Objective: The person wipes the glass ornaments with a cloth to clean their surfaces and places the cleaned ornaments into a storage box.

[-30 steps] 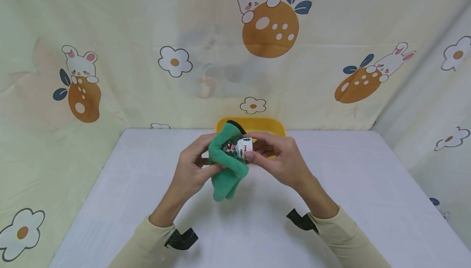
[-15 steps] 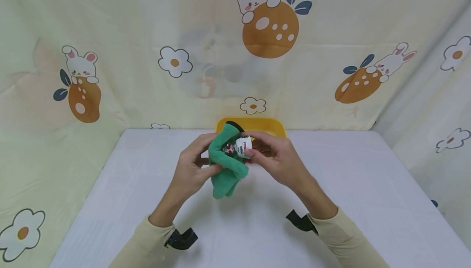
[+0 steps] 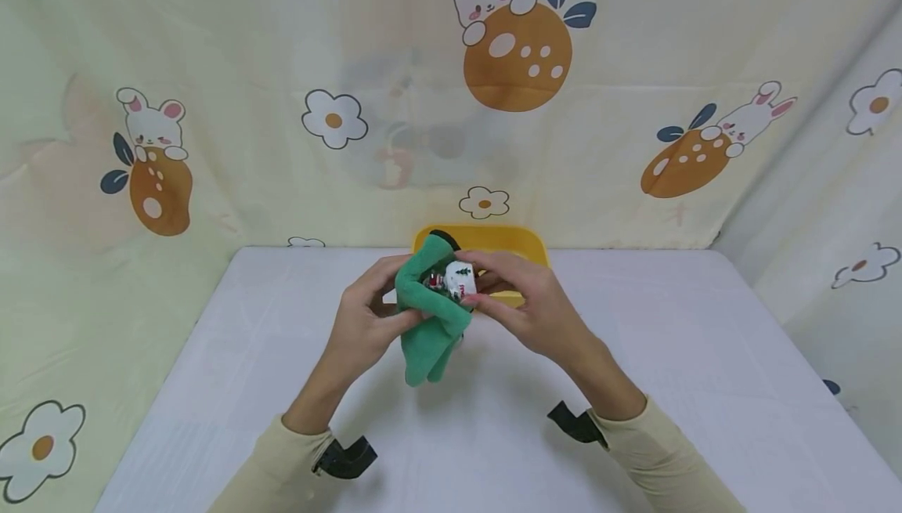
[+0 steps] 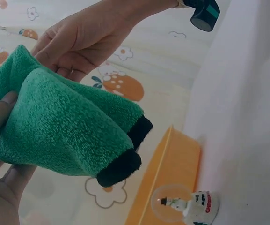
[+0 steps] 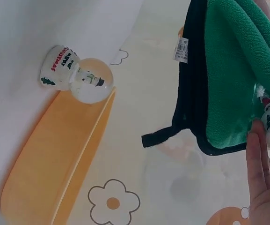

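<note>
Snow globe [image 3: 461, 279] rotated, right hand [image 3: 539, 305] pinching it, left hand [image 3: 362, 327] gripping green cloth [image 3: 426, 350]

Green cloth [image 3: 427, 348] and yellow tray [image 3: 513, 239] block the middle, leaving sides free

"MERRY CHRISTMAS" on snowman globe [image 5: 74, 75]; barcode on tag [image 5: 181, 50] of green cloth [image 5: 230, 75].

Pale surface [image 3: 669, 356] in play!
Yellow bin [image 5: 46, 154] sits at the far edge, upright snow globe [image 5: 76, 77] just beside it!
</note>
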`<state>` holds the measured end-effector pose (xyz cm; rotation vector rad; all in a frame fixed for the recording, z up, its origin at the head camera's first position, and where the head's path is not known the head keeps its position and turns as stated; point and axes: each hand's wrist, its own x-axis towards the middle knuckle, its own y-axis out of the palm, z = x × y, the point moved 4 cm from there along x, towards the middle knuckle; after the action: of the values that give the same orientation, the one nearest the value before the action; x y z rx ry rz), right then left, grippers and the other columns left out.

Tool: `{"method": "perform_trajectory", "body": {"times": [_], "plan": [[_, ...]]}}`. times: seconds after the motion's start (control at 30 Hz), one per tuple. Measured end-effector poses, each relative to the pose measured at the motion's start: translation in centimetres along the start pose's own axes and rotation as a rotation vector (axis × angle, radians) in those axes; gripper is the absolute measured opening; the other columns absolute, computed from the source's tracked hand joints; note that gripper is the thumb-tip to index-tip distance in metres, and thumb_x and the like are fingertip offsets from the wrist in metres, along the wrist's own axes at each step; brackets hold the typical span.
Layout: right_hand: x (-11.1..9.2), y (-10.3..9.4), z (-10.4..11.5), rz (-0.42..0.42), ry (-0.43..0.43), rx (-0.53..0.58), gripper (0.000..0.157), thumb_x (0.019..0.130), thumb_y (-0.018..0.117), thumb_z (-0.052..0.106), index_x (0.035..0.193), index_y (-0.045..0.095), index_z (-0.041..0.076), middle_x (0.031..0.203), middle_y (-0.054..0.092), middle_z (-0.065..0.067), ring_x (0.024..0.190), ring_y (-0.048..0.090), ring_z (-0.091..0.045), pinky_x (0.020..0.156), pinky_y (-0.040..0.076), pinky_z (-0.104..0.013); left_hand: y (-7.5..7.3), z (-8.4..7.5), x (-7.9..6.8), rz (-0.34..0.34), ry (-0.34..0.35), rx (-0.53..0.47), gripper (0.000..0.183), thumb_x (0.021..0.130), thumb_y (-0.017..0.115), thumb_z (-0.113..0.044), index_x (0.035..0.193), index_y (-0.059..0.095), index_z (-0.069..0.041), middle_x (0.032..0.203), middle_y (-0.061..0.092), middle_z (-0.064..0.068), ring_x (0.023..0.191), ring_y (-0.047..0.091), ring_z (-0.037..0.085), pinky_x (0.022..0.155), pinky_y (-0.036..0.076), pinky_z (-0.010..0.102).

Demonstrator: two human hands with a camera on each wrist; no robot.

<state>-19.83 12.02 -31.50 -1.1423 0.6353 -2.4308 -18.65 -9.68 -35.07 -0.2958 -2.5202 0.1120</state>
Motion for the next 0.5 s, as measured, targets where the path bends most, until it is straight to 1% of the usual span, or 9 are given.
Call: {"method": "perform_trajectory", "body": {"times": [0.13, 0.3, 0.4, 0.5], "plan": [[0.04, -0.06, 0.26, 0.007, -0.042, -0.034, 0.055, 0.083, 0.082, 0.001, 0.134, 0.063, 0.007, 0.127, 0.066, -0.008, 0.092, 0.071, -0.016, 0.084, 0.062, -0.031, -0.06, 0.21, 0.06, 0.011, -0.029, -0.018, 0.058, 0.087, 0.074, 0.008, 0.14, 0.058, -0.01, 0.134, 0.06, 0.008, 0.115, 0.064, 0.025, 0.086, 0.062, 0.039], [0.01, -0.05, 0.34, 0.013, -0.084, -0.086, 0.056, 0.082, 0.083, 0.003, 0.134, 0.065, 0.009, 0.126, 0.064, -0.007, 0.097, 0.069, -0.015, 0.084, 0.061, -0.026, -0.21, 0.21, 0.14, 0.016, -0.058, -0.018, 0.058, 0.087, 0.076, 0.006, 0.139, 0.059, -0.011, 0.134, 0.061, 0.008, 0.113, 0.065, 0.025, 0.086, 0.062, 0.039], [0.0, -0.06, 0.33, 0.016, -0.113, -0.119, 0.057, 0.081, 0.083, 0.003, 0.134, 0.065, 0.01, 0.128, 0.064, -0.007, 0.104, 0.067, -0.017, 0.088, 0.06, -0.024, -0.28, 0.25, 0.19, 0.016, -0.082, -0.037, 0.058, 0.087, 0.076, 0.005, 0.14, 0.059, -0.012, 0.135, 0.061, 0.008, 0.114, 0.065, 0.026, 0.086, 0.062, 0.039], [0.03, -0.11, 0.39, 0.018, -0.153, -0.154, 0.057, 0.079, 0.083, 0.0, 0.132, 0.065, 0.01, 0.128, 0.064, -0.009, 0.113, 0.065, -0.023, 0.094, 0.057, -0.025, -0.29, 0.32, 0.25, 0.022, -0.103, -0.065, 0.058, 0.087, 0.076, 0.005, 0.14, 0.059, -0.011, 0.136, 0.061, 0.008, 0.117, 0.065, 0.028, 0.086, 0.062, 0.04]]}}
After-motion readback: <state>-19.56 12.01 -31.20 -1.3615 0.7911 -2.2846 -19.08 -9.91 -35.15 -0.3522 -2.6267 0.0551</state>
